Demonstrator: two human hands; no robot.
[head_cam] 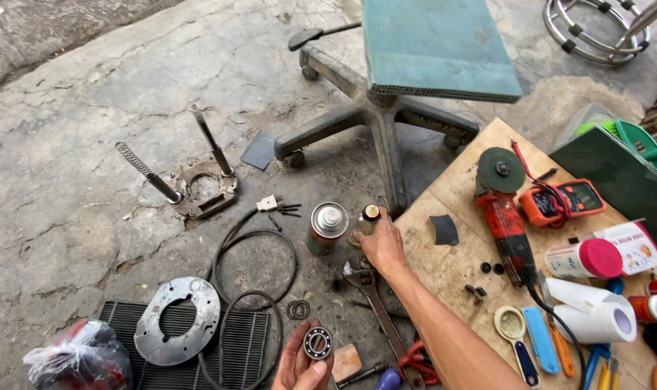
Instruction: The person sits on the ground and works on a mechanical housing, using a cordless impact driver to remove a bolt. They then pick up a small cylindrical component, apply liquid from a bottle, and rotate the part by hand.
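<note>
Head view, one bearing (pixel 318 342) in left hand (pixel 299 365), right hand (pixel 383 245) by one bottle (pixel 368 219)

We see a shiny metal ball bearing (pixel 318 343) lower centre; polished races, dark seal ring. Spray can (pixel 327 228) centre: glossy metal body, bright domed top. Small bottle (pixel 368 219) beside it looks like smooth plastic. Adjustable wrench (pixel 375 303): dull, worn steel. Round plate (pixel 177 320) lower left: matt grey metal, scuffed. Board (pixel 451 267) at right: raw, stained wood. Ground (pixel 90 144): rough, cracked concrete.
</note>
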